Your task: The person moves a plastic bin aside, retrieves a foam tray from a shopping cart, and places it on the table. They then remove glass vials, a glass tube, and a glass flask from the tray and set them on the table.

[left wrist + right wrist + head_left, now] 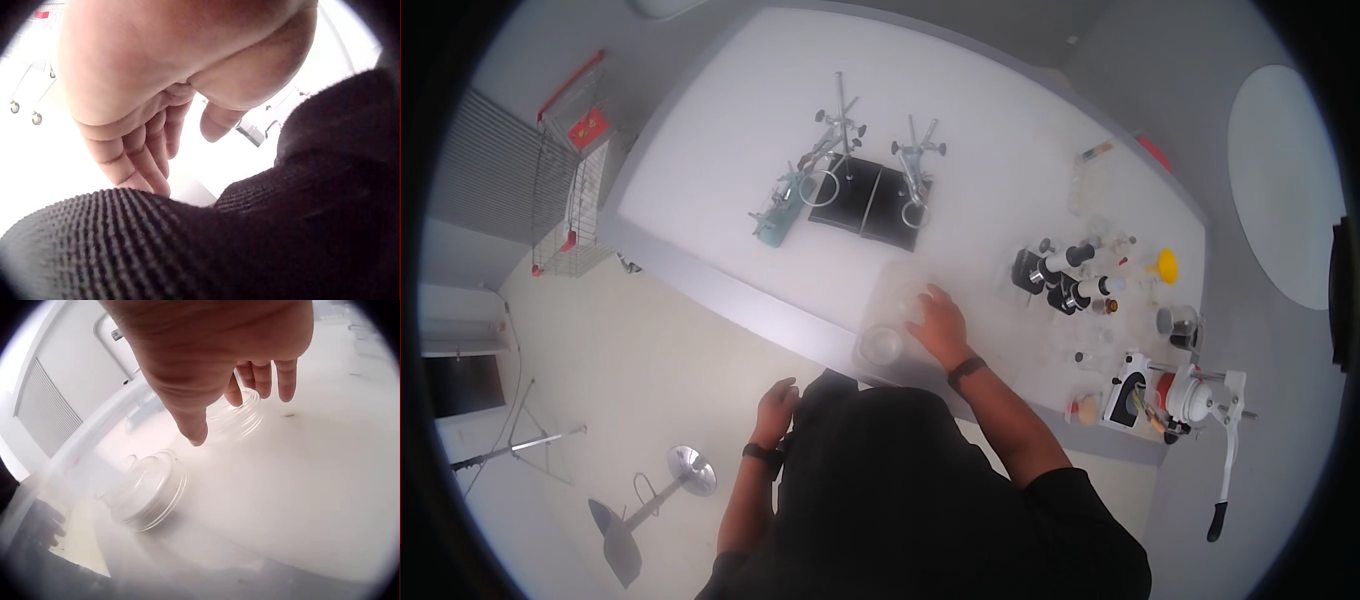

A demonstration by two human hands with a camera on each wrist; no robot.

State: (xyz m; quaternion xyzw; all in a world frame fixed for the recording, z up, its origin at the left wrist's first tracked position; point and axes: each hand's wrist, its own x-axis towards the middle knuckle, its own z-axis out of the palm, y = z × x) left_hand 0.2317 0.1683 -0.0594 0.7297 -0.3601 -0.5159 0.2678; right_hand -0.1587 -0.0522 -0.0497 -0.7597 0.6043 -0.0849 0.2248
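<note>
My right hand point(940, 325) reaches over a translucent plastic box point(887, 272) at the table's near edge. In the right wrist view, its thumb and fingers point down, spread apart, at a clear round glass dish point(240, 422). The fingertips overlap the dish's rim, and nothing shows gripped between them. A second clear round dish point(150, 494), with stepped rims, sits closer to my body; the head view has this dish point(882, 346) too. My left hand point(776, 410) hangs beside my black clothing point(125, 244), fingers loosely bent and holding nothing.
Clamp stands point(840, 150) on black bases and a green-based stand point(780, 215) occupy the table's far left. Rightward are a microscope point(1060, 275), small glassware, a yellow funnel point(1167, 266) and a lever press point(1190, 398). A stool point(655, 505) stands on the floor.
</note>
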